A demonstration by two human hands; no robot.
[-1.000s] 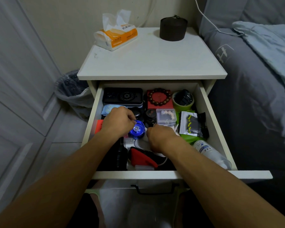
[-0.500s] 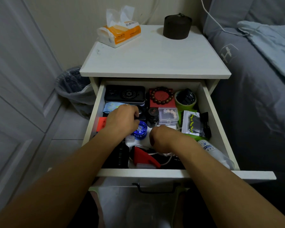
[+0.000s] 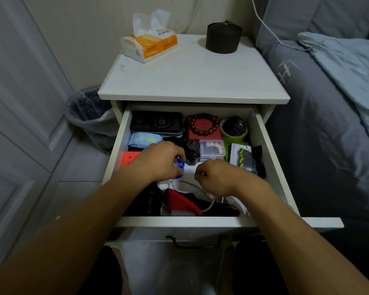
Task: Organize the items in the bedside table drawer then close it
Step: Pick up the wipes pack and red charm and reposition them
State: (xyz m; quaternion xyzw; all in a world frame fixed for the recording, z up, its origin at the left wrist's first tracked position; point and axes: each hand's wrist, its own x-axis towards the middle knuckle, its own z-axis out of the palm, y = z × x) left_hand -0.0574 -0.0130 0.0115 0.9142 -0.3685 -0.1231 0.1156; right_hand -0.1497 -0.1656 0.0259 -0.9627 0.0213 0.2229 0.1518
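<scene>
The white bedside table drawer stands pulled open and is full of small items. My left hand is curled round a round blue object in the drawer's middle. Beside it, my right hand has curled fingers over a white cable; what it holds is hidden. At the back lie a black case, a red box with a wooden bead bracelet and a green cup. A dark jar, a clear dice box and a red-black tool lie nearer.
A tissue pack and a dark round container stand on the table top. A lined waste bin sits left of the table, a door further left, and a bed to the right.
My left hand has closed over the blue object and moved it slightly toward me. My right hand stays over the cable, and the camera has tilted a little.
</scene>
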